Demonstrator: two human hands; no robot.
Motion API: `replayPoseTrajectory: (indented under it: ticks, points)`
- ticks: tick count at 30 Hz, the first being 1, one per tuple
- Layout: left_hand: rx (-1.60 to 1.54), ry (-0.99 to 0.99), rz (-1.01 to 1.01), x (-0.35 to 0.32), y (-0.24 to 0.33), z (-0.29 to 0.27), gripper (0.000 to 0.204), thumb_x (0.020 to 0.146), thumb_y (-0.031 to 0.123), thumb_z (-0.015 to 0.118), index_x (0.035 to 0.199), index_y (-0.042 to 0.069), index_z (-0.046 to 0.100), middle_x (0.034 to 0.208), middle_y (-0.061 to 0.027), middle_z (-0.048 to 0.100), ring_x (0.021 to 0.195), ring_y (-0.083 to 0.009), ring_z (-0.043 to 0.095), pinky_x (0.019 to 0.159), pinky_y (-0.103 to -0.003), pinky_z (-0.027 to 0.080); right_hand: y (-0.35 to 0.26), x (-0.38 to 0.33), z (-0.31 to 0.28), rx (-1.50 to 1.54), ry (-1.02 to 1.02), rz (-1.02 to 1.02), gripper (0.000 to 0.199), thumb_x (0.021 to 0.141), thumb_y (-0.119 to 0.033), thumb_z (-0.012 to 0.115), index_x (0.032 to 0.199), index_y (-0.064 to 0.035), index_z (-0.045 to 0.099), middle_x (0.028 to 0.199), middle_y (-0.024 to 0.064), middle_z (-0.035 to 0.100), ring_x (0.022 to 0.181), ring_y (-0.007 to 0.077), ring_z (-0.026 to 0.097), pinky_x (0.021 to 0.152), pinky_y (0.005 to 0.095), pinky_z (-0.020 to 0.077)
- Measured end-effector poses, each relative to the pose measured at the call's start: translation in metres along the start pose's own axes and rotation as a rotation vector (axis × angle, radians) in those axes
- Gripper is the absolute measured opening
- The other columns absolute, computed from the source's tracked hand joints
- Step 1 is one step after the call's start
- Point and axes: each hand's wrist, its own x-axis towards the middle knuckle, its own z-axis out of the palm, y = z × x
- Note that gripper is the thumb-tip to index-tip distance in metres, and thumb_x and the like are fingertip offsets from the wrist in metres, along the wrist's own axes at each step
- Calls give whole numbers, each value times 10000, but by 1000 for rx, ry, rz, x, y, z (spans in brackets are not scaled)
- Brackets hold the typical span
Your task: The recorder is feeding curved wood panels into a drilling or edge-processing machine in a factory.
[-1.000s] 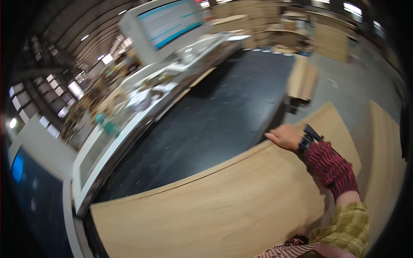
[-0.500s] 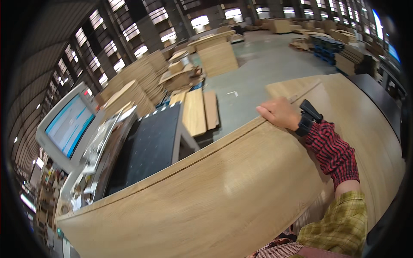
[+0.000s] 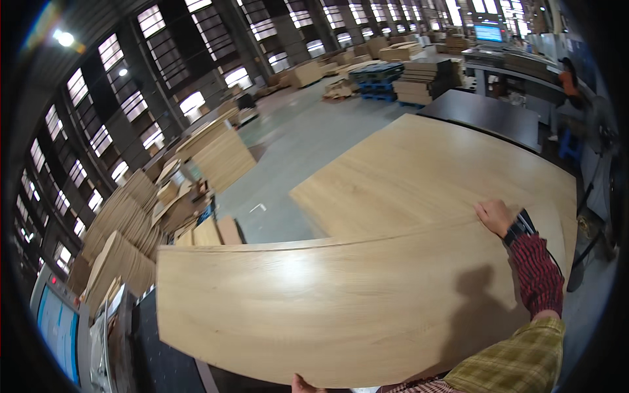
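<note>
We hold the panel (image 3: 327, 308) flat, long axis left to right, above a stack (image 3: 426, 170). Our right hand (image 3: 495, 216) curls fingers over its far edge; our left hand (image 3: 304, 384) grips the near edge, fingers hidden.

Right hand (image 3: 495, 216) bare, no glove. Dark wristwatch (image 3: 521, 226) with black strap at wrist. Red-and-black checked cuff and lower sleeve (image 3: 538, 278) on forearm. Upper sleeve (image 3: 508, 363) in yellow-green plaid with fine dark lines. Left hand (image 3: 304, 385) bare, only fingers showing at lower edge.
</note>
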Motion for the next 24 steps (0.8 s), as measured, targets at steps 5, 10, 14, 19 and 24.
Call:
replayPoseTrajectory:
  ticks: [5,10,14,19,24]
  points:
    - [93,-103,-340,82,-56,62,247,824,190,514,1024,45,514,1067,-90,544,1016,-245,480,934,-392,360,102,-90,-1,-186,-8,252,381,838,-285,450,606,-16,588,590,188,548,568,375,536,557,452,407]
    - [275,-217,-505,146,-116,104,170,828,186,496,941,61,521,963,-59,555,941,-199,501,875,-345,395,145,-160,-13,-368,-66,455,386,830,-269,455,592,12,573,577,204,542,558,378,539,557,458,406]
    - [419,-313,-616,181,-140,150,100,837,182,512,812,86,514,743,-1,529,820,-140,534,793,-316,439,162,-179,-16,-410,-123,652,411,841,-279,440,584,14,572,578,204,549,560,385,539,581,466,417]
    - [899,-694,-686,227,-143,200,233,873,248,488,822,34,565,704,-32,575,746,-173,601,750,-311,482,170,-154,-11,-538,199,720,315,849,-255,447,754,-1,607,768,200,592,756,350,558,658,438,432]
    - [741,-864,-498,259,-82,211,402,907,312,408,1046,-39,547,947,-156,618,841,-220,622,740,-311,493,47,1,33,-220,330,262,165,794,-169,513,736,-23,562,730,153,534,745,341,500,665,422,407]
